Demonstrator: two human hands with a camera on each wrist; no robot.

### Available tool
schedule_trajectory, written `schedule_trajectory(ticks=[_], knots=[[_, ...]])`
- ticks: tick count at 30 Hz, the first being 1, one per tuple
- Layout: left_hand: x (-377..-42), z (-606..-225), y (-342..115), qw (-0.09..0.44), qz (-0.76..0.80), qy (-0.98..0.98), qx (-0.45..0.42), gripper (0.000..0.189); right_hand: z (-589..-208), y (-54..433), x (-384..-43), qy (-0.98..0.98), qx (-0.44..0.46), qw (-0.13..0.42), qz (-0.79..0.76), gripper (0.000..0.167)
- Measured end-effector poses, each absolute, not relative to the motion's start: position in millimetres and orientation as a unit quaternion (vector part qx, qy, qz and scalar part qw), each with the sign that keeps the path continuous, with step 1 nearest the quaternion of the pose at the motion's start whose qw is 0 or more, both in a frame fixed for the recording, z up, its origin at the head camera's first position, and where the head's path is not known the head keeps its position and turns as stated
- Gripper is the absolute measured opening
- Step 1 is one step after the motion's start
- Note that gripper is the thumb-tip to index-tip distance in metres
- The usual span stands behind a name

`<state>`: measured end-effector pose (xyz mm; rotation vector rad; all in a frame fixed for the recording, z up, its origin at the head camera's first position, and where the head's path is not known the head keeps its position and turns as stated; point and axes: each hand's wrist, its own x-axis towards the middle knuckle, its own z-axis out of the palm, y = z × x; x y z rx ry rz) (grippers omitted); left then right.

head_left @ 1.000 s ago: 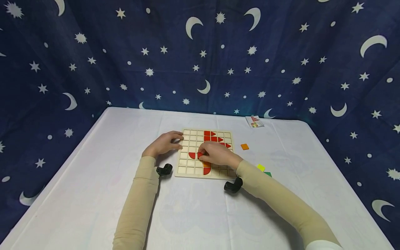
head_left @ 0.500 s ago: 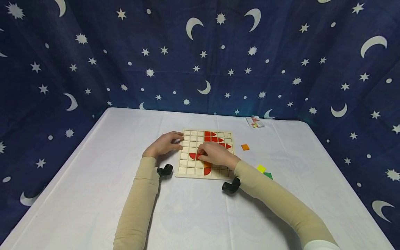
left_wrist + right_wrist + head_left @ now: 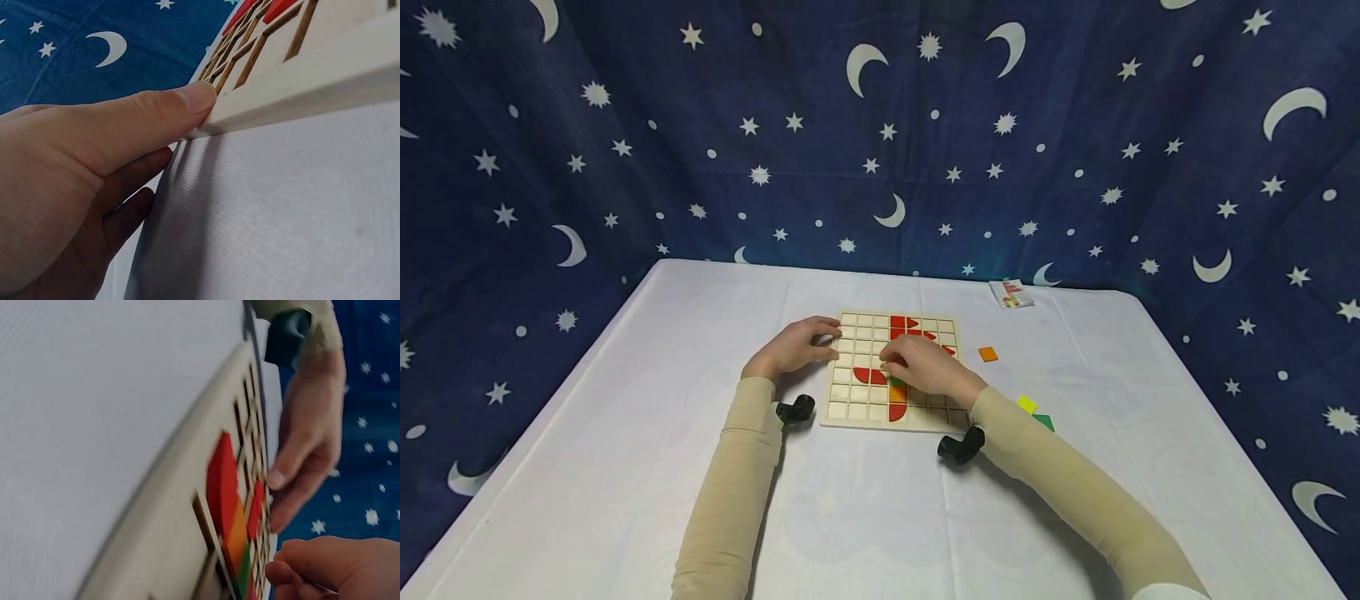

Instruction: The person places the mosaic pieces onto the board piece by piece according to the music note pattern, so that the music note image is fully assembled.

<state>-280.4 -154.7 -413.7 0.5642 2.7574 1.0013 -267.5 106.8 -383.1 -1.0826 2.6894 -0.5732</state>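
Observation:
A pale wooden grid board (image 3: 857, 411) lies on the table, with coloured tiles set in its squares. My left hand (image 3: 793, 346) is at its left edge; in the left wrist view the thumb (image 3: 156, 112) rests against the board's side. My right hand (image 3: 928, 367) is over the middle of the board, fingers loosely bent, no tile visible in them. Just left of its fingertips are two red tiles (image 3: 870, 377) side by side. Below the hand run a green tile (image 3: 897, 382), an orange tile (image 3: 897, 394) and a red rounded tile (image 3: 897, 412). Red squares and triangles (image 3: 898, 322) fill part of the upper right.
Right of the board lie a loose orange tile (image 3: 988, 354), a yellow tile (image 3: 1027, 405) and a green tile (image 3: 1043, 422). A small pattern card (image 3: 1012, 294) lies at the back right. A dark star-and-moon cloth (image 3: 820, 125) hangs behind the white table (image 3: 625, 467).
My right hand has let go of the red tile beside the other red one and moved slightly up and right, uncovering part of the green tile. My left hand stays at the board's edge.

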Motion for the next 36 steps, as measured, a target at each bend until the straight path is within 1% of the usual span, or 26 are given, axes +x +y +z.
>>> schedule_trajectory(ticks=[6,9,15,20,28,36], knots=[[-281,-413,-154,0.08,0.328,0.922,0.189,0.046,-378,129,-270,0.916,-0.334,0.088,-0.203,0.022],[-281,-412,-155,0.079,0.327,0.923,0.189,0.046,-378,133,-270,0.917,-0.331,0.09,-0.203,0.02],[-280,-412,-156,0.079,0.327,0.922,0.19,0.047,-384,123,-267,0.906,-0.359,0.1,-0.199,0.016],[-282,-414,-155,0.083,0.334,0.92,0.186,0.046,-388,109,-264,0.904,-0.379,0.089,-0.178,0.011],[-282,-414,-155,0.079,0.336,0.919,0.189,0.046,-388,98,-262,0.91,-0.371,0.091,-0.16,0.015],[-281,-414,-154,0.078,0.336,0.92,0.189,0.046,-390,97,-263,0.913,-0.365,0.088,-0.161,0.013]])
